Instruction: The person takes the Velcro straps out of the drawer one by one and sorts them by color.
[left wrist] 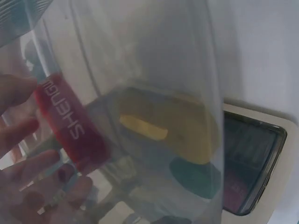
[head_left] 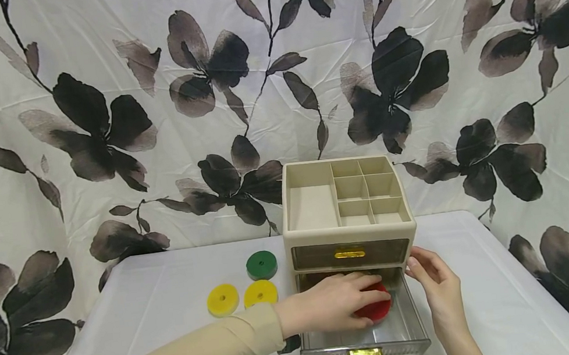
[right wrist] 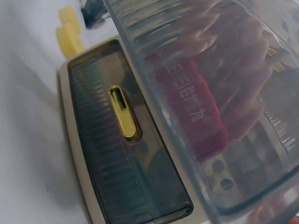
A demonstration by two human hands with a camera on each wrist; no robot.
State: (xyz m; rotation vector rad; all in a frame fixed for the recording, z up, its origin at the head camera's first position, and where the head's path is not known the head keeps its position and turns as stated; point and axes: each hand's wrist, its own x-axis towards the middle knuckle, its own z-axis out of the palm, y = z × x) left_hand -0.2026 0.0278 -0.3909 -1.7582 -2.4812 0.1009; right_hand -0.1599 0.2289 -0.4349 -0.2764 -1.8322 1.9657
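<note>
My left hand [head_left: 330, 304] reaches into the pulled-out clear drawer [head_left: 324, 340] of a cream desktop organizer [head_left: 348, 230]. Its fingers and thumb hold a red disc [head_left: 378, 308] by the edge, inside the drawer. White lettering runs along the disc's rim in the left wrist view, seen through the drawer's clear wall. At the organizer's right side is my right hand [head_left: 437, 283], fingers loosely bent, the tips close against the body beside the open drawer. Whether those tips press on it is hard to tell.
Left of the organizer lie a green disc [head_left: 261, 265] and two yellow discs [head_left: 222, 300]. A dark object [head_left: 290, 344] is partly hidden by the left sleeve. A closed drawer [head_left: 320, 257] sits above the open one; another closed drawer [right wrist: 149, 172] lies below. Divided compartments top the organizer.
</note>
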